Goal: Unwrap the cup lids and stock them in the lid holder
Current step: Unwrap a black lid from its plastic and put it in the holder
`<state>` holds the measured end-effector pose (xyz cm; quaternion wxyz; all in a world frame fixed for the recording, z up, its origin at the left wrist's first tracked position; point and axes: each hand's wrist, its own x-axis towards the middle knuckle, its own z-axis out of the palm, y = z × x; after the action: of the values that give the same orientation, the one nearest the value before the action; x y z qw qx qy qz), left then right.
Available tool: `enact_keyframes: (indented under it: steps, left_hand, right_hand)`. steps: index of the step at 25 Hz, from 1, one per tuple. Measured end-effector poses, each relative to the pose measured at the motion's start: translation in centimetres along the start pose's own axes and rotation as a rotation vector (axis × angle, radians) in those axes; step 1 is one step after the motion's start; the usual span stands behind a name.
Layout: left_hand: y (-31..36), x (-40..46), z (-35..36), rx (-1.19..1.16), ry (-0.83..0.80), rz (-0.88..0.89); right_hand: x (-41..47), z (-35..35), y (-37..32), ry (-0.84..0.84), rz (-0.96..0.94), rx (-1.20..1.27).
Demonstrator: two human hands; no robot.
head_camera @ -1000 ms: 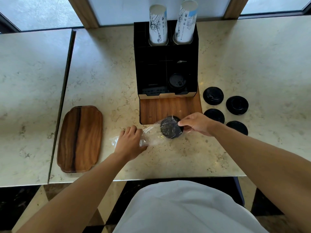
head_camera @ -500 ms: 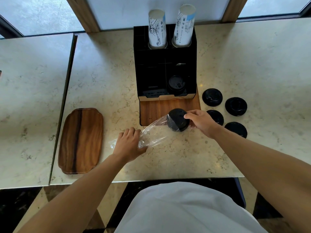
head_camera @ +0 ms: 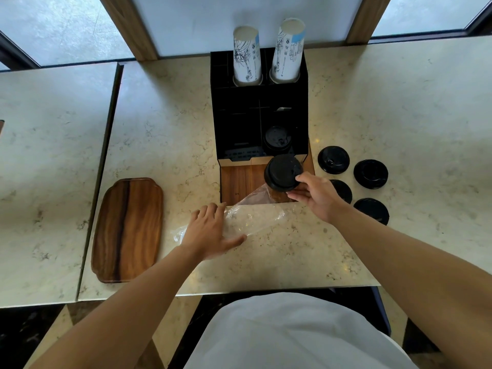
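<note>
Right hand is pinching the lid stack, seemingly free of the wrapper; left hand, fingers straight, is pressing it.

Tilted black lid stack, mostly out of clear wrapper, before lid holder.

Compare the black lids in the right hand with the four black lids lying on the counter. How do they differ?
The held lids are raised and tilted; the four loose lids lie flat on the counter. The right hand pinches the held lids, which meet the plastic wrap; the loose lids are untouched and bare. Both are black and round.
</note>
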<state>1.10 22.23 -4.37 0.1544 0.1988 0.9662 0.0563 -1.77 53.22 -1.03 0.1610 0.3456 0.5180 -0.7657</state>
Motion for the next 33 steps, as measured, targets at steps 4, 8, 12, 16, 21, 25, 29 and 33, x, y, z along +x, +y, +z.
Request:
enact_keyframes:
  steps: [4, 8, 12, 16, 21, 25, 29, 33]
  left_hand:
    - [1.8, 1.9, -1.5, -0.143, -0.016, -0.024]
    - [4.8, 4.8, -3.8, -0.656, 0.022, -0.182]
    - [6.8, 6.9, -5.8, -1.05, 0.08, -0.339]
    - [7.4, 7.7, -6.1, -1.154, 0.113, -0.407]
    - [7.4, 7.6, -6.0, -1.203, 0.106, -0.44]
    - [7.1, 7.4, -6.1, -1.224, 0.078, -0.419]
    - [6.9, 7.1, -6.0, -1.2, 0.079, -0.375]
    - [6.5, 6.9, -5.5, -1.176, 0.08, -0.334]
  right_hand:
    - [-0.6, 2.0, 0.1, -0.067, -0.005, 0.103]
    - [-1.0, 3.4, 0.5, -0.137, 0.018, 0.086]
    - [-1.4, 4.3, 0.8, -0.155, 0.033, 0.046]
    - [-1.6, 4.7, 1.1, -0.145, 0.062, 0.026]
    - [-1.6, 4.5, 1.3, -0.145, 0.062, -0.022]
    - [-1.5, 4.2, 0.8, -0.123, -0.006, -0.05]
    - [-1.2, 4.1, 0.4, -0.108, -0.019, -0.086]
    - [-0.9, 3.9, -0.1, -0.081, -0.024, -0.041]
